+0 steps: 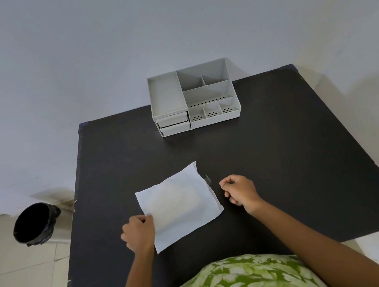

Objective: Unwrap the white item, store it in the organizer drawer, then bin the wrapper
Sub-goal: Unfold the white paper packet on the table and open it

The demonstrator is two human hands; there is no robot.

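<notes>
A flat white wrapped packet (180, 203) lies on the dark table (283, 154) in front of me, with a faint rounded shape showing through the wrapper. My left hand (139, 233) pinches its near left edge. My right hand (240, 191) rests curled on the table just right of the packet, apart from it, near a small clear tab (207, 179) at the packet's right corner. The grey organizer (193, 98) stands at the table's far edge, its two small drawers (173, 123) at the lower left, both closed.
A black-lined bin (34, 224) stands on the tiled floor left of the table. A pale wall rises behind the organizer. My green patterned clothing (241, 283) touches the table's near edge.
</notes>
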